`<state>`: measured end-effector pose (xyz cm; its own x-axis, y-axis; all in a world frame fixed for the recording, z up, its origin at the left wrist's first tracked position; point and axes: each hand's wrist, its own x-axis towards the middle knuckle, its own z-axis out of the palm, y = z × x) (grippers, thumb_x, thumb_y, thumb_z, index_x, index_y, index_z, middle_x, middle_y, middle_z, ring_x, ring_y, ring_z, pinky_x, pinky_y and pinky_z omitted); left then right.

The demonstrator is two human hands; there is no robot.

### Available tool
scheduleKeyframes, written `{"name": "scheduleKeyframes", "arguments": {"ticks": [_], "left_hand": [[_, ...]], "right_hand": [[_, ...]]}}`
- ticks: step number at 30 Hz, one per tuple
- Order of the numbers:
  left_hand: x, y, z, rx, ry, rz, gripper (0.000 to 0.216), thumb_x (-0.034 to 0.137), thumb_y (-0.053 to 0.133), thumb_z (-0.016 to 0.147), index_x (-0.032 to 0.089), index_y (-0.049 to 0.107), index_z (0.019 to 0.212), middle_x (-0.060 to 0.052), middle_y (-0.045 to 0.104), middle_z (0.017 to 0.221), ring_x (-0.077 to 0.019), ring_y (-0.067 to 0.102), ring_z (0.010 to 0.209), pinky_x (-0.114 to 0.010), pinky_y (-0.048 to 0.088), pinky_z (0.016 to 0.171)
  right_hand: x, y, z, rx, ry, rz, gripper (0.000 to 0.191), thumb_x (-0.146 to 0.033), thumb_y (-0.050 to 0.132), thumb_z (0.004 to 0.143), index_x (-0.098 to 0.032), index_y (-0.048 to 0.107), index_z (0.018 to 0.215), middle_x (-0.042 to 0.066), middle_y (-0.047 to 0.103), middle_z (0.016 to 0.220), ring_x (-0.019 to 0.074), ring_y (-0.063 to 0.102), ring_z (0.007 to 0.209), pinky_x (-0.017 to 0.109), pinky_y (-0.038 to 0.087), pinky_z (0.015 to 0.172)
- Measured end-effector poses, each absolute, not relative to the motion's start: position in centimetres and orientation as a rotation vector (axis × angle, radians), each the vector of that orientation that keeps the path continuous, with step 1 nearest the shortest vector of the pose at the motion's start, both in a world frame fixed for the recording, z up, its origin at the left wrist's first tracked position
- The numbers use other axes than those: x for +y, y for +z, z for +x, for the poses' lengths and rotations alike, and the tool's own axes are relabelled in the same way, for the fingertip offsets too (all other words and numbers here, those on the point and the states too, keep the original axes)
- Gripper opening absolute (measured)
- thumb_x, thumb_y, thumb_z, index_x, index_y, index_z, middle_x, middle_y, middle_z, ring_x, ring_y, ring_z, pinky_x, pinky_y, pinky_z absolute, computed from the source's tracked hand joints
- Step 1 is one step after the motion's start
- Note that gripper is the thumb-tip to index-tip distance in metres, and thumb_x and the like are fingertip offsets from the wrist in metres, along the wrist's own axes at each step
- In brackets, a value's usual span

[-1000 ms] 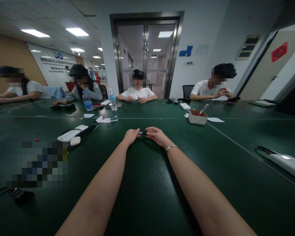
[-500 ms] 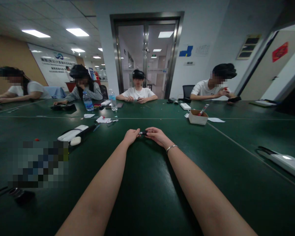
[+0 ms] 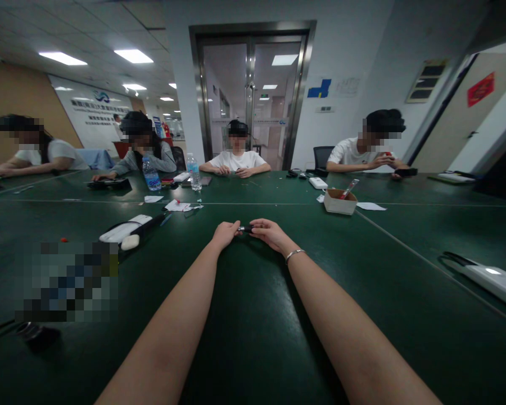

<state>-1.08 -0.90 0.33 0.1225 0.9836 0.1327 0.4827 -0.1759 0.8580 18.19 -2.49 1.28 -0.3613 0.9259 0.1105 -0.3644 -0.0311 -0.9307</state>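
Note:
Both my arms stretch forward over the dark green table (image 3: 253, 315). My left hand (image 3: 225, 233) and my right hand (image 3: 270, 231) meet at the middle of the table, fingers curled. Between them they pinch a small dark object (image 3: 245, 229), one hand at each end. It is too small to name. A thin bracelet (image 3: 294, 254) circles my right wrist.
A small cardboard box (image 3: 339, 201) with a pen in it stands to the right. White and black devices (image 3: 129, 230) lie to the left, another white device (image 3: 489, 280) at the far right. Two water bottles (image 3: 193, 171) stand further back. Several people sit around the table's far side.

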Motion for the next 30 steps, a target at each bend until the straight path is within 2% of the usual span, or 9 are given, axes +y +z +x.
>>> {"name": "scheduleKeyframes", "arguments": {"ticks": [22,30], "left_hand": [[-1.07,0.54,-0.97,1.471,0.968,1.787,0.057,0.060,0.038,0.078,0.014,0.068,0.066,-0.001,0.054,0.051,-0.0150,0.047,0.051,-0.027,0.034,0.057],[-1.32,0.72,-0.91,1.454,0.982,1.773,0.053,0.061,0.043,0.077,0.016,0.062,0.057,-0.005,0.064,0.065,-0.0152,0.053,0.056,-0.027,0.037,0.059]], "right_hand": [[-2.65,1.49,18.11,-1.205,1.593,-0.708,0.024,-0.001,0.073,0.062,-0.016,0.068,0.082,0.000,0.058,0.077,0.0121,0.060,0.077,0.031,0.053,0.084],[-2.64,1.49,18.13,-1.187,1.596,-0.711,0.025,-0.002,0.072,0.062,-0.016,0.068,0.081,0.001,0.060,0.081,0.0130,0.060,0.078,0.032,0.053,0.083]]}}
